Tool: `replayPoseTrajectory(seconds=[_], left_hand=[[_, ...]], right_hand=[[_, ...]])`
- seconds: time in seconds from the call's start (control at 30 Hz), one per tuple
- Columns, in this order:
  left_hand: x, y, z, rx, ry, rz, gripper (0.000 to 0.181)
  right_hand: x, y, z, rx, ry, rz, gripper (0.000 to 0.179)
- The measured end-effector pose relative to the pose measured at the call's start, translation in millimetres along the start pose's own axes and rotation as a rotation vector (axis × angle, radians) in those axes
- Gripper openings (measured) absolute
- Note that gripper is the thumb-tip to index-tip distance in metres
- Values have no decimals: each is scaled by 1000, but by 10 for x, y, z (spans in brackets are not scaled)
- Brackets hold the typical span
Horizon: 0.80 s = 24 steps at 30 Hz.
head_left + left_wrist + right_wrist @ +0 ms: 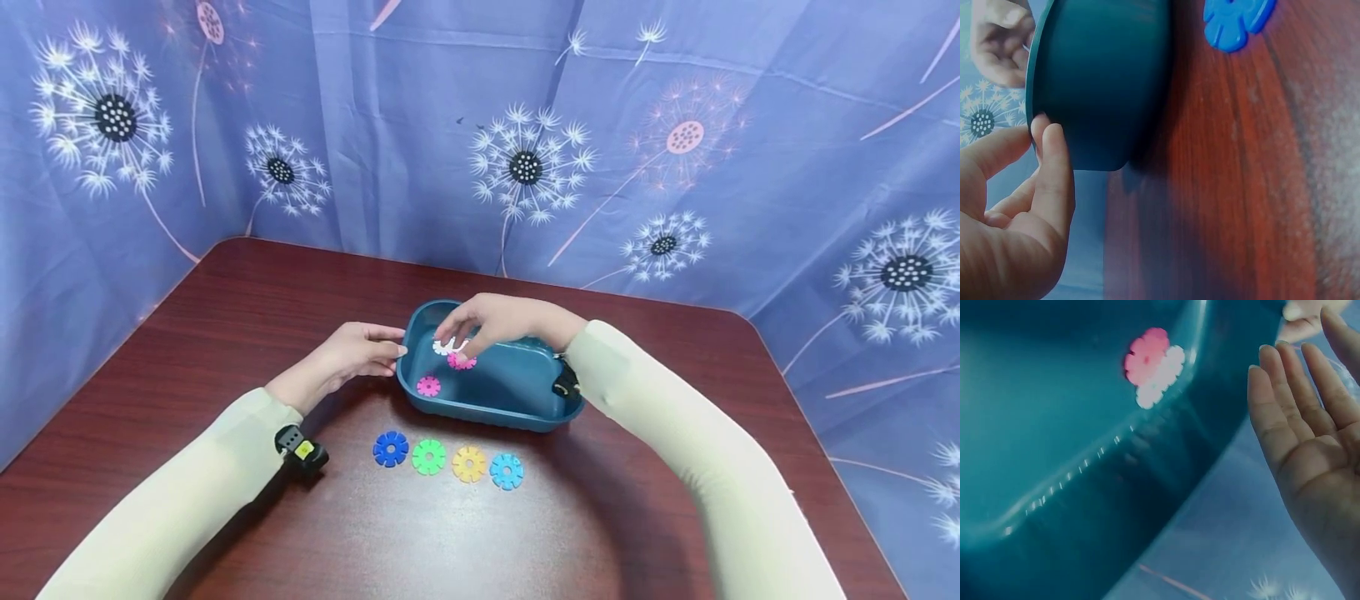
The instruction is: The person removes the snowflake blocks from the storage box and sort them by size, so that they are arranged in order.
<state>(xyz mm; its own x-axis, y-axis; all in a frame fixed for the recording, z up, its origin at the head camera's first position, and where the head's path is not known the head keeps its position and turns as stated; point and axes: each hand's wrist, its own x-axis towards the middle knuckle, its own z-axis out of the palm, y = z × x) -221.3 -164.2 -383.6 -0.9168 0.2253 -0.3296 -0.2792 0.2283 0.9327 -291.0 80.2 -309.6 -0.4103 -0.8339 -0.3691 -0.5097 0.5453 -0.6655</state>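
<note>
My left hand (pixel 354 357) pinches the rim of a dark teal plastic tub (pixel 510 387) at its left end. In the left wrist view, thumb and fingers sit on either side of the tub wall (pixel 1100 75). My right hand (pixel 501 321) is over the tub's left part, fingers loosely bent. The right wrist view shows its palm (pixel 1316 462) with nothing in the fingers. Beneath it in the tub are white notched discs (pixel 441 347) and a pink notched disc (pixel 463 362), partly covered by the fingers. Another pink disc (pixel 428 386) lies near the tub's front left corner.
In front of the tub, a row of notched discs lies on the brown table (pixel 337 533): dark blue (pixel 391 461), green (pixel 429 469), yellow (pixel 468 477) and light blue (pixel 507 483). A blue dandelion-print curtain (pixel 420 150) hangs behind the table.
</note>
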Motion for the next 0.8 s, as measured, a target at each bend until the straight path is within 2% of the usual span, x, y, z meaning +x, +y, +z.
replayPoseTrajectory(seconds=[0.07,0.3,0.8], left_hand=[[-6,-2,-3,4,-3,3,54],[7,-17,-1,13,-5,3,53],[20,-12,9,5,7,-9,53]], right_hand=[[102,28,53,2,-18,2,52],[344,126,228,-96,-49,-10,47],[546,230,520,-279,28,-16,32]])
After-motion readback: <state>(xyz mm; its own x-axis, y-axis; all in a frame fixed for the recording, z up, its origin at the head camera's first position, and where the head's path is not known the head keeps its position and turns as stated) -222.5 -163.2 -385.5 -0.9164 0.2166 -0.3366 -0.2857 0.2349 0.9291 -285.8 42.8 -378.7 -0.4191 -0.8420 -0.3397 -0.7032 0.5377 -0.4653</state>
